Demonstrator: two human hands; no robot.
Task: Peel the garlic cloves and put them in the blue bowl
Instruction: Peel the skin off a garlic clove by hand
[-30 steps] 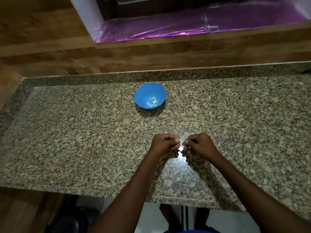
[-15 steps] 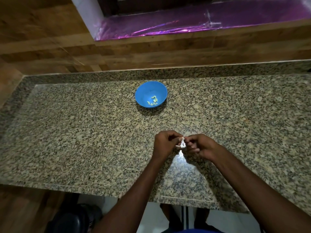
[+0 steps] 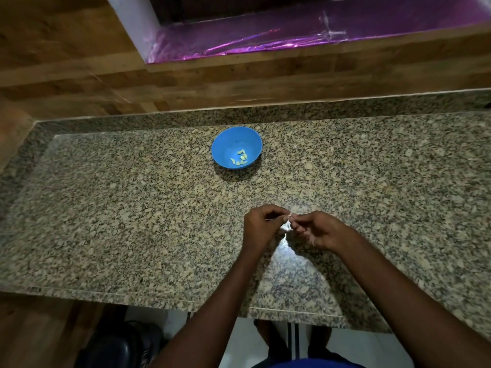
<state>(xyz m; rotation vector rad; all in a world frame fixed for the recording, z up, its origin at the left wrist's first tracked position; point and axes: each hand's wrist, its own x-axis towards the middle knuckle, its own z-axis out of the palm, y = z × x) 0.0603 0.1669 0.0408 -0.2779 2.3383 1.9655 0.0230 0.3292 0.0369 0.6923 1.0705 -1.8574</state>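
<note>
A blue bowl (image 3: 224, 140) stands on the granite counter (image 3: 119, 208) toward the back, with several pale peeled garlic cloves (image 3: 240, 159) in its bottom. Nearer the front edge, my left hand (image 3: 261, 227) and my right hand (image 3: 317, 231) meet fingertip to fingertip just above the counter. Between them they pinch a small whitish garlic clove (image 3: 290, 215), mostly hidden by the fingers; a thin sliver of skin shows at the left fingers.
A wooden wall rises behind the counter, with a purple foil-covered sill (image 3: 292, 38) above it. The counter's front edge runs just below my forearms. A dark rounded object (image 3: 119, 346) sits on the floor at lower left.
Both hands stay together on the clove, working at it; the right hand's fingers have shifted and the clove now shows higher between the fingertips. The bowl has not moved.
</note>
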